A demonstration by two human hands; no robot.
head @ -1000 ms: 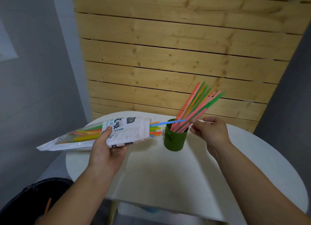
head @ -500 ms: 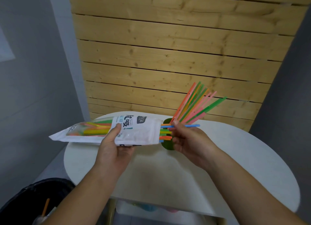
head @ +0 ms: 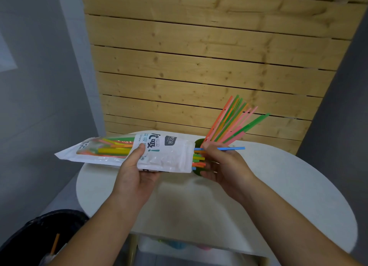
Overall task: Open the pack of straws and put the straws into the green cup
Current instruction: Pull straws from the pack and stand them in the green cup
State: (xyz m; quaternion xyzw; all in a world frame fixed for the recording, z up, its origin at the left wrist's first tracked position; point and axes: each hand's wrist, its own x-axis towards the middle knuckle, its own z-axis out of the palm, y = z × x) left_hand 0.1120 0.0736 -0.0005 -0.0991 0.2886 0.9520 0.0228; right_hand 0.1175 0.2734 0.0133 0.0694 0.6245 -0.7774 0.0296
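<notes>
The left hand [head: 137, 172] grips the pack [head: 169, 156] round its middle, thumb on the printed front, and holds it level above the table [head: 278, 186] with the open end pointing right. Coloured straw ends poke out of that mouth. The right hand [head: 225, 166] is right up against them, fingers curled, pinching a blue straw [head: 235, 148] that runs from the pack's mouth across the top of the hand and sticks out past it to the right. The green cup [head: 199, 142] stands on the table just behind the pack's mouth and the right hand, mostly hidden by them. A bunch of straws [head: 229, 124] in it fans up and to the right against the wooden wall [head: 199, 66]. A black bin [head: 39, 232] sits on the floor at the lower left.
</notes>
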